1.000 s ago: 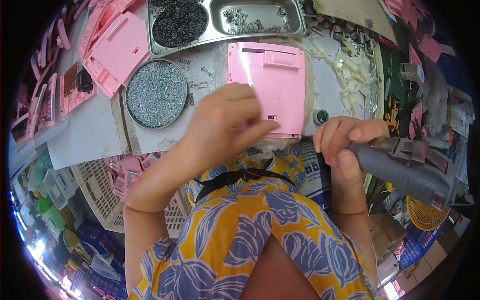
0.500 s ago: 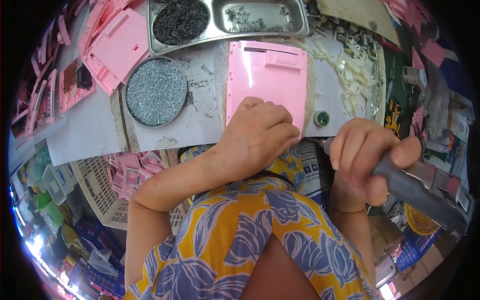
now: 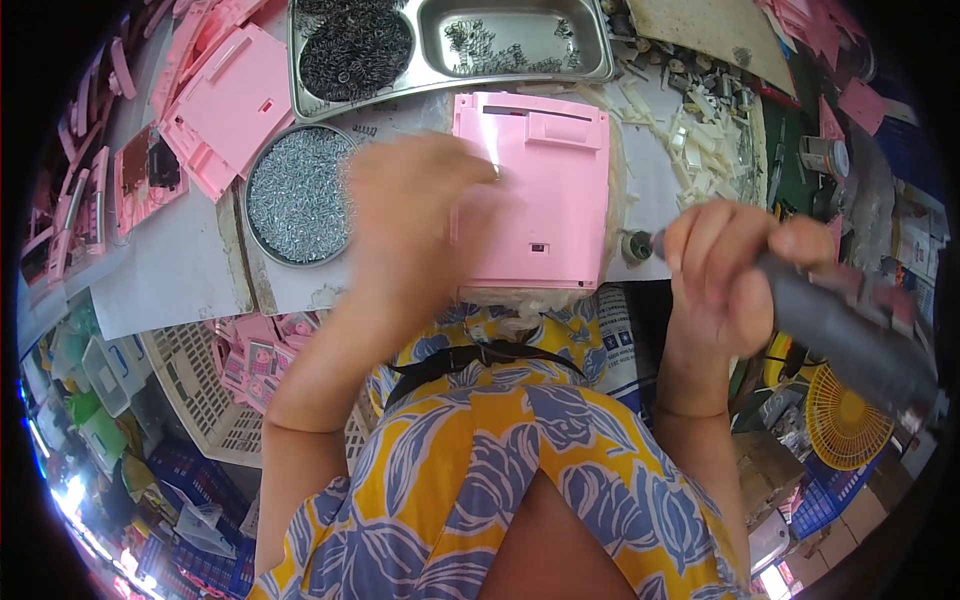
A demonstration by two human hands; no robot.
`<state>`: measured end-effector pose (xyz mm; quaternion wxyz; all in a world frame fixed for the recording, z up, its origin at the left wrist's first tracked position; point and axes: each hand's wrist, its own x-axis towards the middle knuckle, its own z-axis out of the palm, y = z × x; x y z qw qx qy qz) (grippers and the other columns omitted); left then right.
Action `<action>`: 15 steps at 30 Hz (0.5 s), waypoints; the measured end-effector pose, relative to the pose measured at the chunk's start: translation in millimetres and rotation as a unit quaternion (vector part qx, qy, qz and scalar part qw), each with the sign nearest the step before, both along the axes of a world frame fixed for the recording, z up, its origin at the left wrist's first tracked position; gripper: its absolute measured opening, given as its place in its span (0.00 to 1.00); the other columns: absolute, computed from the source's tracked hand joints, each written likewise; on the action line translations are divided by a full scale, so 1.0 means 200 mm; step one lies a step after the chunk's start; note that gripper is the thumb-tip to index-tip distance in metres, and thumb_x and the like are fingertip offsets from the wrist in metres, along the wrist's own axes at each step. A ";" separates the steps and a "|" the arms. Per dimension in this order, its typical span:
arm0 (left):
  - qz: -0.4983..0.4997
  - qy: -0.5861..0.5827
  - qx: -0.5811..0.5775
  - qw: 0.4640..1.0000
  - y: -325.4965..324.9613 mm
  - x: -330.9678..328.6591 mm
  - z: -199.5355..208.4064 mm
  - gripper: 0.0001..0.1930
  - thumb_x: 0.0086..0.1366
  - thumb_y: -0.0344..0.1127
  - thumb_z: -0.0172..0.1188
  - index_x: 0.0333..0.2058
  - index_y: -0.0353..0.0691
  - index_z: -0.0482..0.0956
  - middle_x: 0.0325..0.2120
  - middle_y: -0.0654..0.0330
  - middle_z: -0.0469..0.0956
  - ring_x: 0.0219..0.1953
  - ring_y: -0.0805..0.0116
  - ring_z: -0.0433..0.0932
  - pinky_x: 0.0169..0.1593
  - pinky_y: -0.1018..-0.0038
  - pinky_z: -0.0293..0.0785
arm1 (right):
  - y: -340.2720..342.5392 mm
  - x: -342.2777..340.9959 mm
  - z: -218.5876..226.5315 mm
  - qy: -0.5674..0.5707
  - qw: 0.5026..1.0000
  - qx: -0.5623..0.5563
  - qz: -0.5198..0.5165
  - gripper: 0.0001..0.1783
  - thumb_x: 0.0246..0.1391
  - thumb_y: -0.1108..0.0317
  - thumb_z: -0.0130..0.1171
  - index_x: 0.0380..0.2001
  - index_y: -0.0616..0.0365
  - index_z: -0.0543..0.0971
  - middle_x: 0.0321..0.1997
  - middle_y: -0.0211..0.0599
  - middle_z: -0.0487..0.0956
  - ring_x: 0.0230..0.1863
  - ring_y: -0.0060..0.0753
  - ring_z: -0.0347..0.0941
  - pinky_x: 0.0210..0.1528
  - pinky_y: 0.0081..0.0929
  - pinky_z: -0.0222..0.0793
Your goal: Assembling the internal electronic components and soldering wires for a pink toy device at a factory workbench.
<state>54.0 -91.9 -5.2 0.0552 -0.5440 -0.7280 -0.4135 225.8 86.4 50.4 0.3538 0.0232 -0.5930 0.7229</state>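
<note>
A pink plastic panel (image 3: pixel 552 200) lies on a clear plastic wrap in front of me, its raised lip at the far end. My left hand (image 3: pixel 420 215) is over the panel's left side, smeared by motion, so its fingers cannot be made out. My right hand (image 3: pixel 728 275) is wrapped round a dark grey electric screwdriver (image 3: pixel 840 325), right of the panel. The screwdriver's tip end is by a small round pot (image 3: pixel 636 247) with a green inside; whether they touch is unclear. Left of my left hand stands a round dish (image 3: pixel 297 200) full of small silvery screws.
A steel tray (image 3: pixel 430 85) holding black springs stands at the back. White plastic pieces (image 3: pixel 700 150) are heaped at the far right. Pink panels (image 3: pixel 235 100) pile up at the far left. Below the table's left edge is a white basket (image 3: pixel 195 390) with pink parts; a yellow fan (image 3: pixel 848 420) is lower right.
My left hand has left the panel's near edge and moved left, toward the screw dish. The screwdriver tip has come away from the panel's near right corner to the small pot.
</note>
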 end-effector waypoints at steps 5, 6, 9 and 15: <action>0.184 0.033 -0.278 0.942 -0.32 -0.31 0.02 0.08 0.55 0.37 0.71 0.32 0.43 0.84 0.34 0.63 0.79 0.44 0.59 0.76 0.53 0.60 0.62 | 0.07 -0.10 -0.17 0.003 1.000 0.006 -0.009 0.19 0.58 0.77 0.58 0.49 0.57 0.63 0.23 0.35 0.71 0.21 0.26 0.66 0.27 0.31 0.70; 0.174 0.054 -0.319 0.930 -0.35 -0.31 0.01 0.08 0.55 0.37 0.71 0.31 0.43 0.83 0.34 0.63 0.79 0.45 0.59 0.76 0.53 0.60 0.62 | 0.06 -0.10 -0.17 -0.018 0.999 0.024 -0.014 0.18 0.59 0.75 0.58 0.48 0.55 0.63 0.22 0.34 0.69 0.21 0.26 0.64 0.27 0.31 0.69; 0.153 0.023 -0.293 0.944 -0.37 -0.30 -0.02 0.06 0.59 0.36 0.67 0.31 0.41 0.82 0.33 0.60 0.78 0.44 0.58 0.75 0.53 0.59 0.62 | 0.03 -0.13 -0.18 -0.049 0.995 0.082 -0.014 0.15 0.60 0.74 0.57 0.45 0.52 0.63 0.21 0.33 0.67 0.20 0.25 0.61 0.26 0.32 0.67; 0.205 0.070 -0.269 0.938 -0.35 -0.38 -0.05 0.07 0.66 0.33 0.61 0.31 0.36 0.78 0.30 0.57 0.75 0.39 0.56 0.74 0.49 0.61 0.64 | 0.08 -0.13 -0.18 -0.066 0.996 0.066 -0.002 0.16 0.60 0.72 0.58 0.48 0.52 0.66 0.20 0.30 0.66 0.19 0.24 0.61 0.26 0.30 0.66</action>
